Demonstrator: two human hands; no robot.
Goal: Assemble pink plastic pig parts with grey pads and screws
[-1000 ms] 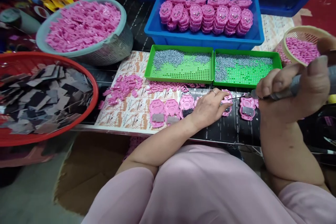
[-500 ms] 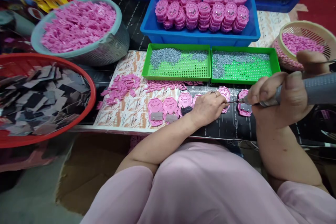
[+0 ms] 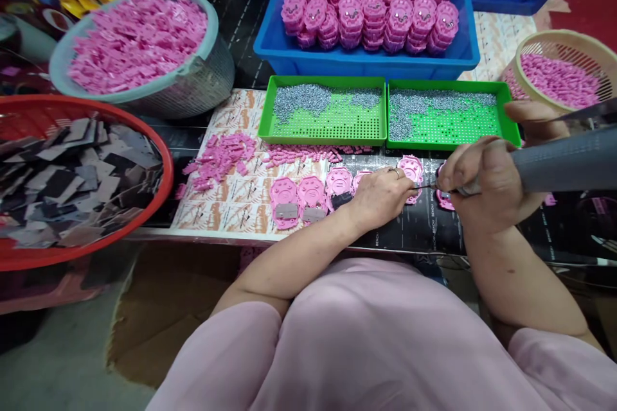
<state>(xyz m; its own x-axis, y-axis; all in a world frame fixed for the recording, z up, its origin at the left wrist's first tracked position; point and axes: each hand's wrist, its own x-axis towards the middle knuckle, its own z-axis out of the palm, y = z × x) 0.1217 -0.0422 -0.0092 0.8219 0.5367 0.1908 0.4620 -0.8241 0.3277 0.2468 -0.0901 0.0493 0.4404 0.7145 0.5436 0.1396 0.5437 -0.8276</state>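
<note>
My right hand (image 3: 491, 180) is wrapped round a grey electric screwdriver (image 3: 569, 157), whose thin bit points left. The bit's tip meets the fingertips of my left hand (image 3: 380, 196), which are pressed together low over the bench; what they hold is hidden. Just beyond those fingers lies a pink plastic casing (image 3: 411, 169). Another pink casing (image 3: 444, 200) is partly covered by my right hand. To the left, more pink casings (image 3: 284, 189) lie in a row, some with a grey or black flat piece (image 3: 286, 210) on them.
Two green trays (image 3: 322, 140) of small screws stand behind the hands. Beyond is a blue bin (image 3: 366, 67) of stacked pink casings. Baskets flank the bench: red (image 3: 166, 173) with flat pieces, grey-green (image 3: 212, 70) and cream (image 3: 540, 42) with pink parts. Loose pink pieces (image 3: 224, 157) lie left.
My right hand and the screwdriver have shifted slightly left, covering more of the casing beneath. My left hand stays almost in place. The whole view has moved a little.
</note>
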